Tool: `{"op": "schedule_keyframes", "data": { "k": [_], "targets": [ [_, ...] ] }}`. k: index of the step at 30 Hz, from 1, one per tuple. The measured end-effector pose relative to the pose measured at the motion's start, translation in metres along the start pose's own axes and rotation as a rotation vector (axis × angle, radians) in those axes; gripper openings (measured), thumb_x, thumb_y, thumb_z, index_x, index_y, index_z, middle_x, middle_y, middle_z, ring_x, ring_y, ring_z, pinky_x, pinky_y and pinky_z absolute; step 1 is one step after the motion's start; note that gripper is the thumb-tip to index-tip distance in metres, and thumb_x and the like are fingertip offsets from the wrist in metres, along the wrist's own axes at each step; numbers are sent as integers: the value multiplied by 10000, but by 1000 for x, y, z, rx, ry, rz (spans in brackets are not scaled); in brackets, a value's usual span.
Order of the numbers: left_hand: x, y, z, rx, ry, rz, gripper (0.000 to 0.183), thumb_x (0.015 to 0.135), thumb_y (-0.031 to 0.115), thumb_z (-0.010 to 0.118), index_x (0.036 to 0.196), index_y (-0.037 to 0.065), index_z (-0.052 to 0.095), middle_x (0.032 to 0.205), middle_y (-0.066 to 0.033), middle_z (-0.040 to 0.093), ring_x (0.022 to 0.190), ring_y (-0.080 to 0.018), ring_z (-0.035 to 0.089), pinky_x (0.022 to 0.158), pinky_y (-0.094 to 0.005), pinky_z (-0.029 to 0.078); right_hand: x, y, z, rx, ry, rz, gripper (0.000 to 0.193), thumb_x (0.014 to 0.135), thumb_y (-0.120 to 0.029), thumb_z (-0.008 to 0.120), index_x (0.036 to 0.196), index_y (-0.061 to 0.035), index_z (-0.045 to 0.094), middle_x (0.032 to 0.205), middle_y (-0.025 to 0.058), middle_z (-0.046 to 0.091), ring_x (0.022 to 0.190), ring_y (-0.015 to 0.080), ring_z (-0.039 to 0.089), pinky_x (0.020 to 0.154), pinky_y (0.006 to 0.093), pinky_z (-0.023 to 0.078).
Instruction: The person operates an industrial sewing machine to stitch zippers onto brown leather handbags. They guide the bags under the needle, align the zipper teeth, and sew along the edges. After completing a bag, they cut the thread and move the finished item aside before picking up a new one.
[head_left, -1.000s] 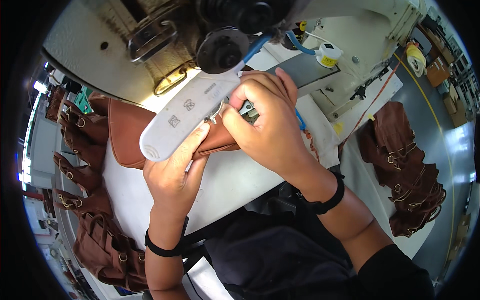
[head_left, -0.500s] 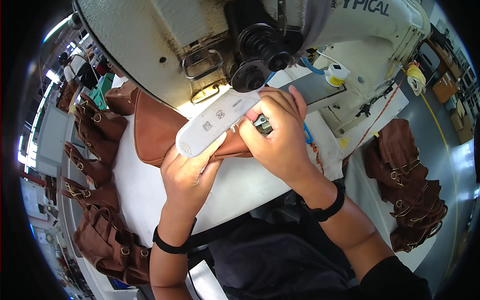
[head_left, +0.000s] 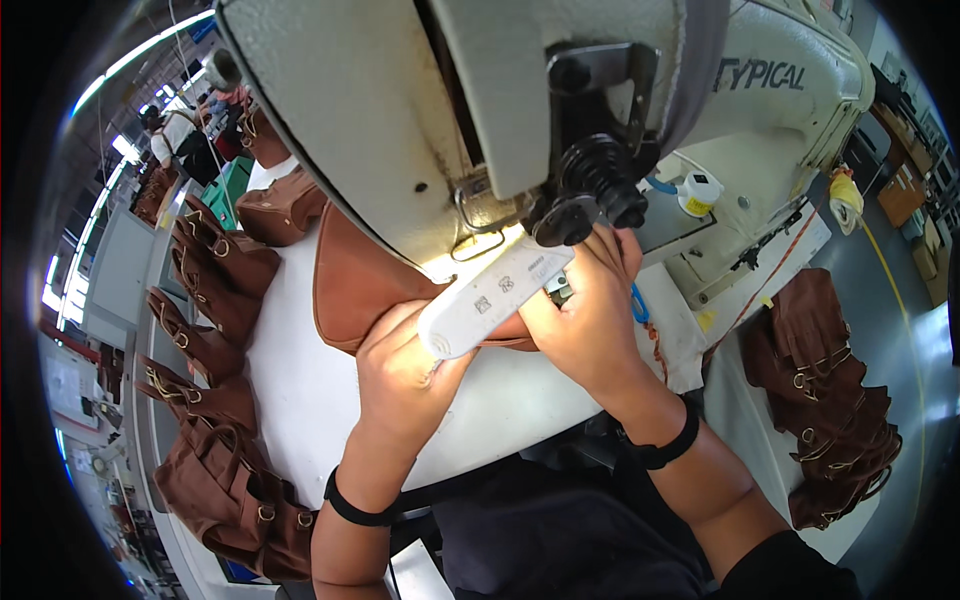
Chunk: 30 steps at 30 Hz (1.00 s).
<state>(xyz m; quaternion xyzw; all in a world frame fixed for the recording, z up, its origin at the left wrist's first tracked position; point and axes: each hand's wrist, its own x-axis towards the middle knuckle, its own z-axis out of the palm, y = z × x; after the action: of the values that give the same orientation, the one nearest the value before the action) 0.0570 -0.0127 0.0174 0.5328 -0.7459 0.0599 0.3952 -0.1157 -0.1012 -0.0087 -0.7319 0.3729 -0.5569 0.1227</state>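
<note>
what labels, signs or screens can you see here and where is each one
Maker's lettering: upper right on the cream sewing machine's arm, dark block letters in one row.
Small marks: on the white lamp bar above the brown leather piece, two small grey squares.
Yellow label: on a small white pot on the machine bed.
No screens show.

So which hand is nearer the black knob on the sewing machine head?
Right. The right hand sits just below the black knob; the left hand is lower left, on the brown leather piece.

Grey workshop floor, white table, bright windows at left.
</note>
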Motion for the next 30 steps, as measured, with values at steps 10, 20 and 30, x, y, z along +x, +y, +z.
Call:
{"op": "schedule_keyframes", "data": {
  "k": [10, 20, 30],
  "targets": [
    [-4, -1, 0, -13, -10, -75, 335, 748, 14, 832, 1078, 20, 773, 1044, -121, 776, 956, -323, 719, 840, -405, 582, 0, 0, 0, 6, -35, 20, 125, 844, -133, 737, 879, -93, 624, 993, 59, 682, 1108, 278, 618, 1199, 525, 254],
    [-10, 49, -11, 588, -126, 60, 586, 811, 10, 802, 1380, 88, 684, 1427, -186, 627, 1213, -381, 639, 954, -417, 528, -4, 8, -2, 14, -7, 1, 101, 851, -120, 726, 877, -91, 633, 987, 35, 701, 1098, 253, 641, 1179, 493, 294],
    [-25, 46, 26, 166, -55, -137, 912, 800, 193, 896, 1526, -55, 403, 1496, -304, 474, 1339, -468, 536, 1109, -493, 453, -18, 1, -3, 23, 73, -109, 99, 857, -129, 719, 895, -101, 631, 1118, 69, 686, 1237, 336, 585, 1164, 542, 313]
  ]
}}
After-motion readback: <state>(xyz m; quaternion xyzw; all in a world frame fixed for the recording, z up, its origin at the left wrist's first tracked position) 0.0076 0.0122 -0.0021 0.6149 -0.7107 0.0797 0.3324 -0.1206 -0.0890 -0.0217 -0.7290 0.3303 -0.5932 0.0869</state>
